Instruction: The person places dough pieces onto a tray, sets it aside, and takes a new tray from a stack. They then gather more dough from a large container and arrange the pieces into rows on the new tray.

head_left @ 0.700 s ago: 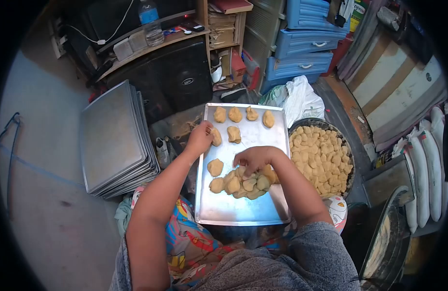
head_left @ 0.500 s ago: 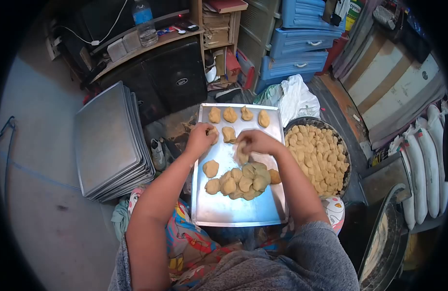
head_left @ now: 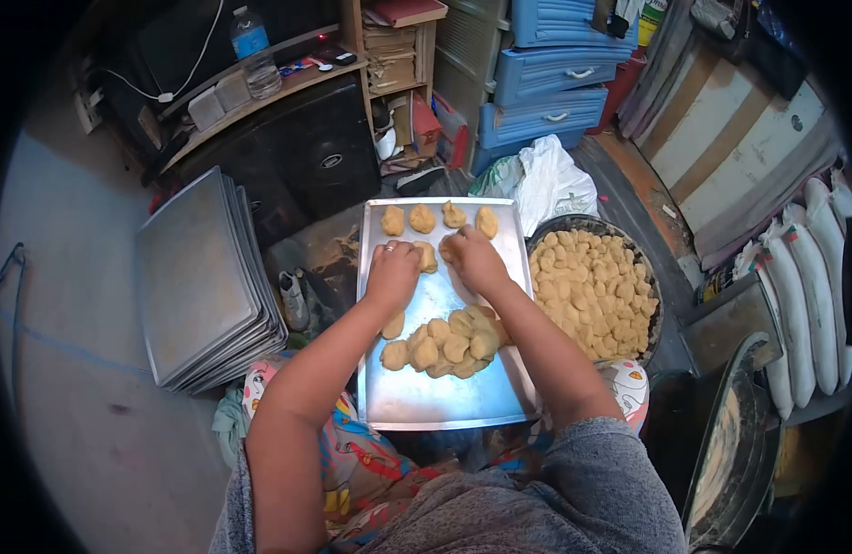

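Observation:
A metal tray (head_left: 426,406) lies in front of me, with a row of dough lumps (head_left: 422,218) along its far edge. My left hand (head_left: 394,270) is at the tray's left side, its fingers against a dough piece (head_left: 426,257) in the second row. To the right, my right hand (head_left: 472,258) has its fingers curled down over a dough lump (head_left: 447,249), mostly hidden under them. A heap of dough pieces (head_left: 454,346) sits nearer to me, partly behind my right forearm.
A large round pan (head_left: 661,319) full of dough pieces stands right of the tray. Stacked metal trays (head_left: 200,277) lean at the left. A white plastic bag (head_left: 555,180), blue drawers (head_left: 546,115) and a black cabinet (head_left: 329,138) are beyond.
My left hand has moved right, toward the middle dough piece. My right hand has moved slightly up the tray and its fingers now press down. The view has shifted a little.

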The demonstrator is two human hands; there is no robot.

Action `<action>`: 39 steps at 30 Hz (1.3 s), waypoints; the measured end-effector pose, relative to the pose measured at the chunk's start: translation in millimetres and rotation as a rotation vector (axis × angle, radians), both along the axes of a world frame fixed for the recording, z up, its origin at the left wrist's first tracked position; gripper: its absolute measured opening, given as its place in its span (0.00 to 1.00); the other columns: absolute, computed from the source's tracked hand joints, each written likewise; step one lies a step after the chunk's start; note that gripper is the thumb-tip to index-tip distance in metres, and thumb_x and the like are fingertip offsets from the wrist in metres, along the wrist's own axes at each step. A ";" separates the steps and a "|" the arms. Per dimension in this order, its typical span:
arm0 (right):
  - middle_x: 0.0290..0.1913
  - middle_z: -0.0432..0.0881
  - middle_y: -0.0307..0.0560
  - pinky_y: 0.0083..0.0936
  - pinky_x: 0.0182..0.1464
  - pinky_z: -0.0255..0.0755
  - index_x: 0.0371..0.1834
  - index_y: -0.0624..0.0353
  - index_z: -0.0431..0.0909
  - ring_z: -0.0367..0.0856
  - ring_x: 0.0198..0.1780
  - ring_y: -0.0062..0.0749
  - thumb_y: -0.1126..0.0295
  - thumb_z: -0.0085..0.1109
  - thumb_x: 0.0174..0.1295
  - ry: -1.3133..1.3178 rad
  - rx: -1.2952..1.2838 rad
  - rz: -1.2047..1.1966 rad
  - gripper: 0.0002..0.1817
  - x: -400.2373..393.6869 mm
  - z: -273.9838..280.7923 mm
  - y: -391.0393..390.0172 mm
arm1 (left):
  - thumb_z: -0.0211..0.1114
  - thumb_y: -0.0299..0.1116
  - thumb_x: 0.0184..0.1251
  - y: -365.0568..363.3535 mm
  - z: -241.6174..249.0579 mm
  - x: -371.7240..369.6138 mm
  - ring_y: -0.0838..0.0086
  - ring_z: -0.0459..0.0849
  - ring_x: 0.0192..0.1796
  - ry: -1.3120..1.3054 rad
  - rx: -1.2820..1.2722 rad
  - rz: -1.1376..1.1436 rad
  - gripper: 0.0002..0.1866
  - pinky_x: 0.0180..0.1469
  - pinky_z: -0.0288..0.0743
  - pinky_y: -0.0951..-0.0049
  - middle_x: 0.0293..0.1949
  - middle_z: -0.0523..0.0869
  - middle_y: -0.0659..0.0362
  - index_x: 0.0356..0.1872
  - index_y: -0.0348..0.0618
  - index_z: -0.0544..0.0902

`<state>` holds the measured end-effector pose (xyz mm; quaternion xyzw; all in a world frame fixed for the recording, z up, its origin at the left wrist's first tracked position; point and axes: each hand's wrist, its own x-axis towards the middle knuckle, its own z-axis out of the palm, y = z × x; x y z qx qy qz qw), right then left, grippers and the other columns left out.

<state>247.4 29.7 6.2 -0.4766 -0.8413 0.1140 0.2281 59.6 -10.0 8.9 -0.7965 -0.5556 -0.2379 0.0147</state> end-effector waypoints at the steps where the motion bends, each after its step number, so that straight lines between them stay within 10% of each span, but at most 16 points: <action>1: 0.46 0.76 0.50 0.37 0.49 0.71 0.56 0.50 0.75 0.75 0.48 0.45 0.68 0.54 0.61 -0.010 0.002 -0.006 0.19 3.3 -2.0 -1.2 | 0.61 0.30 0.54 3.2 -4.3 -0.8 0.65 0.78 0.50 0.052 0.037 -0.019 0.11 0.55 0.65 0.64 0.42 0.83 0.59 0.39 0.43 0.84; 22: 0.52 0.72 0.55 0.37 0.52 0.73 0.61 0.48 0.71 0.76 0.54 0.46 0.67 0.56 0.58 -0.382 -0.242 0.000 0.25 6.5 45.7 -33.0 | 0.57 0.32 0.57 12.1 -8.6 13.6 0.66 0.79 0.46 0.052 0.134 -0.045 0.09 0.51 0.64 0.64 0.37 0.81 0.58 0.36 0.44 0.82; 26: 0.52 0.75 0.52 0.38 0.54 0.72 0.56 0.50 0.75 0.78 0.50 0.47 0.63 0.63 0.50 -0.461 -0.560 0.187 0.26 20.2 32.8 -54.4 | 0.59 0.34 0.57 8.7 -5.8 20.9 0.64 0.75 0.55 0.110 0.097 -0.044 0.17 0.56 0.61 0.61 0.48 0.79 0.56 0.49 0.44 0.79; 32: 0.34 0.84 0.42 0.23 0.42 0.74 0.42 0.60 0.83 0.79 0.35 0.23 0.75 0.65 0.44 0.245 -0.845 0.111 0.18 55.0 12.0 -26.6 | 0.63 0.47 0.58 -1.1 2.8 27.9 0.58 0.53 0.74 0.185 -0.199 -0.236 0.30 0.68 0.44 0.41 0.66 0.68 0.53 0.61 0.46 0.72; 39: 0.33 0.82 0.41 0.23 0.41 0.74 0.41 0.61 0.82 0.79 0.34 0.24 0.73 0.67 0.45 0.093 -0.722 0.164 0.16 60.7 16.2 -22.8 | 0.61 0.50 0.60 -2.0 8.8 22.9 0.56 0.48 0.76 0.201 -0.262 -0.281 0.31 0.68 0.41 0.40 0.70 0.63 0.54 0.64 0.49 0.70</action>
